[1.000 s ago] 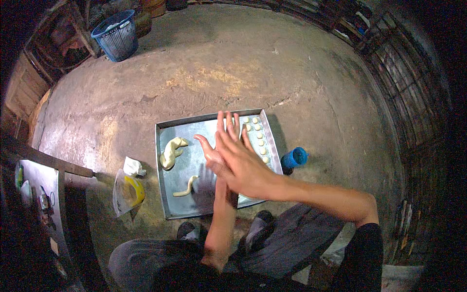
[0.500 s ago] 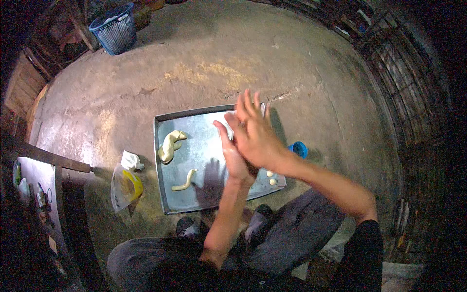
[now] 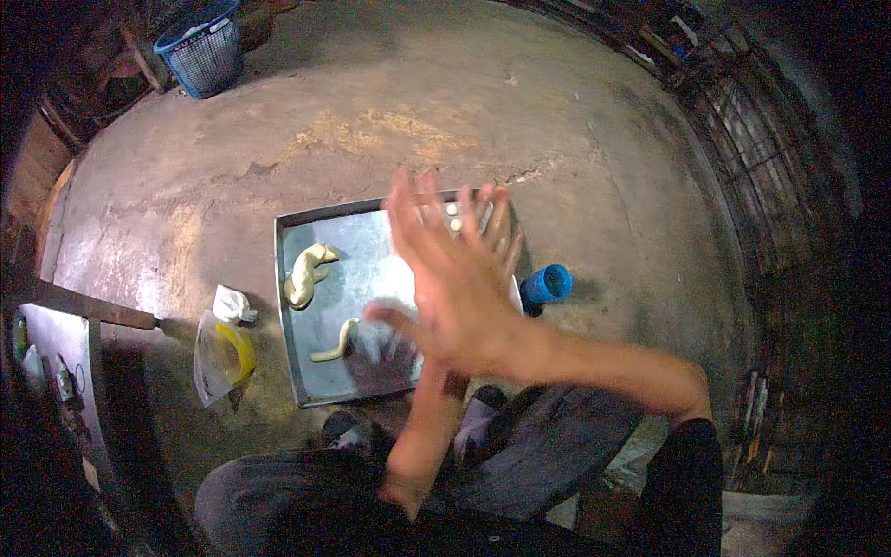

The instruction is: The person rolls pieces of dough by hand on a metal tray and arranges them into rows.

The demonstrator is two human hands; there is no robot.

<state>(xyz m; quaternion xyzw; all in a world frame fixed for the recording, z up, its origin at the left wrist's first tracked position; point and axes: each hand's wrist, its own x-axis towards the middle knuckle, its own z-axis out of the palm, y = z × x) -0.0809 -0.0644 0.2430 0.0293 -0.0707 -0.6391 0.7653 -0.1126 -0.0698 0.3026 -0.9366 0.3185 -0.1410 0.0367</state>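
Palm-Over-Palm Position Above the Tray [image 3: 371, 382]

1. Hands. We hold the right hand [image 3: 464, 302] uppermost, its back toward us, flat and wide with the fingers extended toward the far edge. The left hand [image 3: 499, 237] lies beneath it, mostly covered; its fingers are blurred, so we cannot tell how far it is spread. We also cannot tell whether anything lies between the palms. The right forearm [image 3: 622, 369] enters from the right, the left forearm [image 3: 418, 450] from below.

2. Dough. We locate three forms inside the tray. A thick, folded lump [image 3: 304, 278] lies at the left, near the side wall. A thin, bent strip [image 3: 337, 346] lies nearer to us, apart from the lump. Small balls [image 3: 455, 224] lie at the far right; we count two between the fingers, and the hands block our view of that side.

3. Surroundings. The tray rests on the floor [image 3: 557, 111]. We note a blue cup [image 3: 549, 282] near its right edge. To its left lie a white bundle [image 3: 231, 304] and a clear bag [image 3: 212, 367] with a yellow part. A blue basket [image 3: 204, 60] stands well apart, at the far left.
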